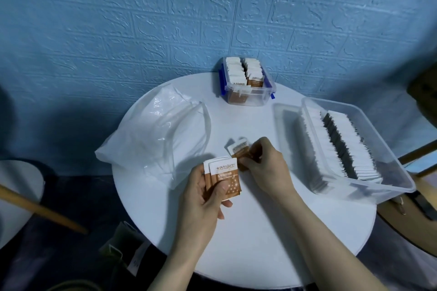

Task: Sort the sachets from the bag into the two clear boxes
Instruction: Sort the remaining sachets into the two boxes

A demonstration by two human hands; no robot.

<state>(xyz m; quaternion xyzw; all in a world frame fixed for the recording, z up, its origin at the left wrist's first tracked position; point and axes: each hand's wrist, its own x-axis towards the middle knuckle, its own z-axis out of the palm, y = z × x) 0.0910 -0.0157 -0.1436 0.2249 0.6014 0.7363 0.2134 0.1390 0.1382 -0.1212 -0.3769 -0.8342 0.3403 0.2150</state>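
Note:
My left hand [203,198] grips a small stack of brown-and-white sachets [224,176] above the round white table [272,231]. Just to its right, my right hand [264,163] pinches a few more brown sachets [240,150] that rest on the table. A crumpled clear plastic bag [153,132] lies flat to the left. A small clear box with blue clips [248,82] at the back holds rows of upright brown sachets. On the right stands a large clear box [354,144], filled with rows of white and dark sachets.
The blue brick-pattern wall [165,19] rises right behind the table. A wooden stick [40,210] and a white stool [16,196] are at the left, below table level. Dark objects and wooden furniture sit off the right edge.

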